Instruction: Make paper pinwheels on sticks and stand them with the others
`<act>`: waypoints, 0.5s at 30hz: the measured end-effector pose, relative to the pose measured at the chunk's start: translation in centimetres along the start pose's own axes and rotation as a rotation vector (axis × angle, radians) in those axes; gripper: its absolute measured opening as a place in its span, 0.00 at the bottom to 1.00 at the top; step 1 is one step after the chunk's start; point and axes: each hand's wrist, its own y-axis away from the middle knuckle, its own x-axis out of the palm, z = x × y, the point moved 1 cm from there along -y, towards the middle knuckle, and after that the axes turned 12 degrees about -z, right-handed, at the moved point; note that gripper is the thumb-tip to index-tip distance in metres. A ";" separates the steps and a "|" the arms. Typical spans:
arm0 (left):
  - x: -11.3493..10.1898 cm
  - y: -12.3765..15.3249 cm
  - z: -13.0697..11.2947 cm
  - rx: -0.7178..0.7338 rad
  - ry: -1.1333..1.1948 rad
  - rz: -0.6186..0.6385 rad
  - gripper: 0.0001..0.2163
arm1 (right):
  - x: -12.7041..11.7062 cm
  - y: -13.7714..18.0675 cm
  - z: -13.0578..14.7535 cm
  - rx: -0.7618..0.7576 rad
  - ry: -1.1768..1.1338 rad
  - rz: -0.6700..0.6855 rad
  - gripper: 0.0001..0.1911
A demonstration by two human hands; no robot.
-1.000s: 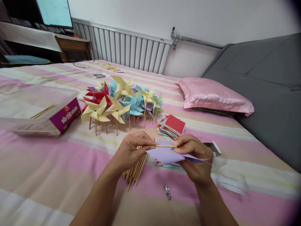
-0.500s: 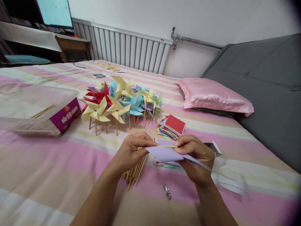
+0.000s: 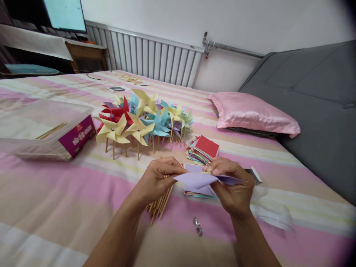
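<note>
The left forearm is bare up to the wrist and tapers in an even line toward it. The right forearm is likewise bare and has a similar taper. The lower picture edge cuts off both. The left hand and right hand are bare, with slender fingers. Fingernail detail is too small to tell.

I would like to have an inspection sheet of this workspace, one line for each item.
Surface: striped bedcover, wrinkled
Work things: purple paper in hand; pinwheels standing beyond; paper stack, loose sticks, shiny bits nearby
Clutter: plastic box at left; clear container at right
Hands: right hand grips the paper; left hand at its left end, grip unclear
Cables: thin dark cord far back
Surroundings: radiator, pillow, headboard, lit screen
</note>
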 end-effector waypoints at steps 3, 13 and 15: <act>0.1 0.0 -0.1 -0.009 0.010 0.007 0.10 | 0.0 -0.1 -0.1 -0.013 0.023 -0.002 0.11; 1.8 -0.2 1.8 -0.324 0.186 -0.059 0.06 | -0.3 -0.2 -1.3 0.464 -0.050 -0.119 0.18; 2.0 -0.2 1.9 -0.441 0.274 -0.120 0.06 | -0.4 -0.4 -1.5 0.522 -0.126 -0.198 0.20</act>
